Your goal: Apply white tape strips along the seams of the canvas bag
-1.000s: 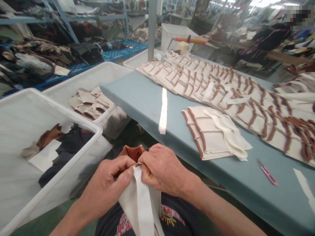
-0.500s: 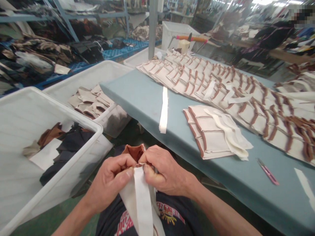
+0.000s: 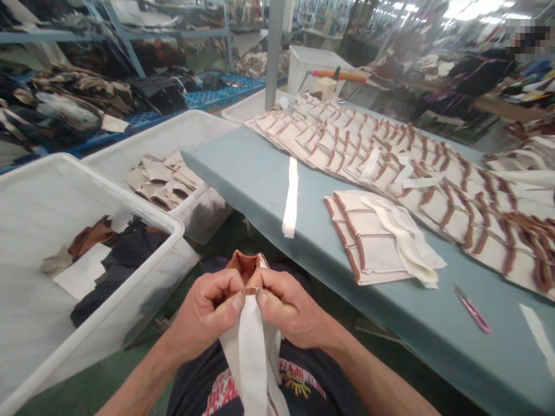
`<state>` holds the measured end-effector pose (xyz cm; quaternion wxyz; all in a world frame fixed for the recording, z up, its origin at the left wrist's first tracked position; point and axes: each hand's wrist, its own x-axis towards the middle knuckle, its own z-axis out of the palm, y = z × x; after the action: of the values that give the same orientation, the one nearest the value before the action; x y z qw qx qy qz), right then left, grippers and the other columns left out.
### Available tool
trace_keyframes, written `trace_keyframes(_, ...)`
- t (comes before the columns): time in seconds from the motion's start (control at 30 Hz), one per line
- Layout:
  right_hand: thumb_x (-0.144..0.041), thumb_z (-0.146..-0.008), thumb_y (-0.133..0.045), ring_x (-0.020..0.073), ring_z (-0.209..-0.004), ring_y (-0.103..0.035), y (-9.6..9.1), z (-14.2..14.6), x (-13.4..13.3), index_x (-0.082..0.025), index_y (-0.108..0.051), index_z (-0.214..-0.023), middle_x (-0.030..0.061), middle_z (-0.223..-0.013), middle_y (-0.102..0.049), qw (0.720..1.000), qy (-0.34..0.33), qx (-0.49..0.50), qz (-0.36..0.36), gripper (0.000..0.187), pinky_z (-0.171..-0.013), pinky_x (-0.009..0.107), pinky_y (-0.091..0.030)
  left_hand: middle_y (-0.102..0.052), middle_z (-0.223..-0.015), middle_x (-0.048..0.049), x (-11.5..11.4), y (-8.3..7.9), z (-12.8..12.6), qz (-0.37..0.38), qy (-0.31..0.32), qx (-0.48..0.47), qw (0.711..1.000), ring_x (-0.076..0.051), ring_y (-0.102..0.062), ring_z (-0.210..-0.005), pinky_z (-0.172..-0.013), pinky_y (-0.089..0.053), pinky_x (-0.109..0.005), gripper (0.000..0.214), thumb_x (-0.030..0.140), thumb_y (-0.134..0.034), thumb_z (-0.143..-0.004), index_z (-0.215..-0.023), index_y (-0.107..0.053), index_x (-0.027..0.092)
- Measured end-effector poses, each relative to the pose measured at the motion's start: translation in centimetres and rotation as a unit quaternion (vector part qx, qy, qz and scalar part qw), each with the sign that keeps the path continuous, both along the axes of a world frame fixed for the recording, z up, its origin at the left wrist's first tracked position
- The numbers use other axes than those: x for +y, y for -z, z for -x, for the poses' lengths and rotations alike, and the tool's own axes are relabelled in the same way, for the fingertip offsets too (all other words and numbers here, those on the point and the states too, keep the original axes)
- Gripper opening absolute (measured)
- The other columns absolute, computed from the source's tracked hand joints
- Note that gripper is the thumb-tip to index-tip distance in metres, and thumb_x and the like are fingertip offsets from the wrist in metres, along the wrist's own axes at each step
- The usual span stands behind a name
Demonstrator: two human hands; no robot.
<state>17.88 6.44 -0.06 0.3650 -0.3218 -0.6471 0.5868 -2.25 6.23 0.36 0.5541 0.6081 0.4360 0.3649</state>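
Note:
Over my lap I hold a cream fabric piece (image 3: 254,352) with a brown trimmed end (image 3: 246,264) poking up between my hands. My left hand (image 3: 208,312) is closed, pinching the fabric's left side with thumb and fingers. My right hand (image 3: 288,309) is closed on its right side, thumb pressed beside the left thumb. A white strap of the piece hangs down over my dark printed shirt (image 3: 295,375). The fabric's upper part is hidden inside my fingers.
A blue-grey table (image 3: 260,173) stands ahead to the right with rows of cream and brown pieces (image 3: 390,156), a small stack (image 3: 377,237), a white strip (image 3: 290,196) and pink snips (image 3: 472,309). White bins (image 3: 39,190) with fabric stand on the left. A person sits at far right.
My hands have drawn closer together and lower towards me, thumbs now side by side on the fabric. The view shifted slightly.

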Motion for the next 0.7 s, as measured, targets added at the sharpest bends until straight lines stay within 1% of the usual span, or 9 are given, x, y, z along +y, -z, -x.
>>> trace_keyframes(0.07, -0.027, -0.098, -0.052, 0.0143, -0.064, -0.043, -0.1, 0.0, 0.2, -0.024, -0.051, -0.082, -0.0049, -0.071, -0.049, 1.000, 0.008, -0.013, -0.024, 0.016, -0.061, 0.027, -0.037, -0.046, -0.060, 0.0050, 0.2, 0.2, -0.1, -0.003, -0.006, -0.004, 1.000, -0.011, -0.038, -0.055, -0.051, -0.030, -0.022, 0.042, 0.047, -0.074, -0.088, -0.063, -0.053, 0.021)
trace_keyframes(0.13, -0.021, -0.096, -0.050, 0.0159, -0.067, -0.047, -0.3, 0.0, 0.7, -0.024, -0.051, -0.082, -0.0033, -0.073, -0.053, 0.990, 0.022, -0.064, -0.121, 0.014, -0.066, 0.029, -0.040, -0.046, -0.061, 0.0048, 0.3, 0.3, 0.1, -0.001, -0.006, -0.009, 1.000, -0.011, -0.038, -0.055, -0.050, -0.030, -0.022, 0.043, 0.050, -0.073, -0.089, -0.063, -0.052, 0.021)
trace_keyframes(0.17, -0.018, -0.095, -0.049, 0.0169, -0.069, -0.050, -0.4, 0.0, 0.9, -0.025, -0.051, -0.082, -0.0021, -0.074, -0.056, 0.976, 0.030, -0.102, -0.190, 0.014, -0.070, 0.030, -0.041, -0.046, -0.061, 0.0049, 0.2, 0.3, 0.3, 0.001, -0.008, -0.011, 1.000, -0.011, -0.038, -0.054, -0.050, -0.030, -0.022, 0.044, 0.051, -0.072, -0.089, -0.063, -0.052, 0.021)
trace_keyframes(0.23, -0.014, -0.091, -0.049, 0.0195, -0.072, -0.053, -0.4, 0.1, 1.4, -0.024, -0.052, -0.081, 0.0007, -0.075, -0.061, 0.928, 0.038, -0.183, -0.323, 0.015, -0.076, 0.034, -0.043, -0.045, -0.061, 0.0053, 0.1, 0.4, 0.6, 0.002, -0.015, -0.012, 1.000, -0.011, -0.037, -0.055, -0.049, -0.030, -0.022, 0.046, 0.052, -0.071, -0.091, -0.063, -0.050, 0.022)
trace_keyframes(0.3, -0.012, -0.090, -0.050, 0.0211, -0.072, -0.055, -0.1, 0.2, 1.7, -0.024, -0.054, -0.081, 0.0028, -0.074, -0.064, 0.887, 0.033, -0.246, -0.390, 0.015, -0.077, 0.037, -0.043, -0.044, -0.062, 0.0056, 0.1, 0.7, 0.9, -0.002, -0.029, -0.008, 1.000, -0.011, -0.036, -0.056, -0.050, -0.031, -0.021, 0.046, 0.051, -0.071, -0.091, -0.063, -0.050, 0.022)
trace_keyframes(0.37, -0.011, -0.090, -0.051, 0.0212, -0.071, -0.057, 0.0, 0.4, 2.0, -0.024, -0.056, -0.083, 0.0038, -0.076, -0.067, 0.881, 0.029, -0.278, -0.383, 0.016, -0.075, 0.036, -0.042, -0.044, -0.062, 0.0057, 0.2, 1.1, 1.0, -0.008, -0.038, -0.003, 0.999, -0.011, -0.037, -0.056, -0.051, -0.031, -0.020, 0.045, 0.050, -0.072, -0.090, -0.063, -0.050, 0.021)
trace_keyframes(0.5, -0.011, -0.097, -0.052, 0.0187, -0.075, -0.061, -1.0, 0.2, 2.1, -0.023, -0.057, -0.085, 0.0024, -0.083, -0.071, 0.922, -0.011, -0.266, -0.281, 0.017, -0.076, 0.032, -0.044, -0.045, -0.060, 0.0059, 0.2, 1.0, 1.1, -0.023, -0.038, 0.003, 0.999, -0.011, -0.037, -0.054, -0.049, -0.031, -0.020, 0.044, 0.051, -0.069, -0.090, -0.063, -0.051, 0.021)
trace_keyframes(0.6, -0.017, -0.103, -0.054, 0.0183, -0.080, -0.063, -2.6, -0.5, 1.9, -0.022, -0.061, -0.089, 0.0020, -0.087, -0.072, 0.937, -0.058, -0.238, -0.250, 0.016, -0.079, 0.031, -0.045, -0.048, -0.060, 0.0053, -0.3, -0.2, 1.5, -0.035, -0.034, 0.010, 0.999, -0.011, -0.041, -0.054, -0.050, -0.034, -0.020, 0.037, 0.041, -0.069, -0.090, -0.064, -0.055, 0.020)
trace_keyframes(0.7, -0.024, -0.099, -0.065, 0.0190, -0.081, -0.061, -3.9, -1.0, 1.6, -0.022, -0.065, -0.092, 0.0011, -0.087, -0.071, 0.940, -0.055, -0.222, -0.254, 0.007, -0.080, 0.032, -0.044, -0.054, -0.060, 0.0046, -0.9, -1.9, 1.7, -0.083, -0.024, 0.040, 0.995, -0.011, -0.048, -0.055, -0.052, -0.039, -0.019, 0.031, 0.032, -0.067, -0.092, -0.064, -0.061, 0.019)
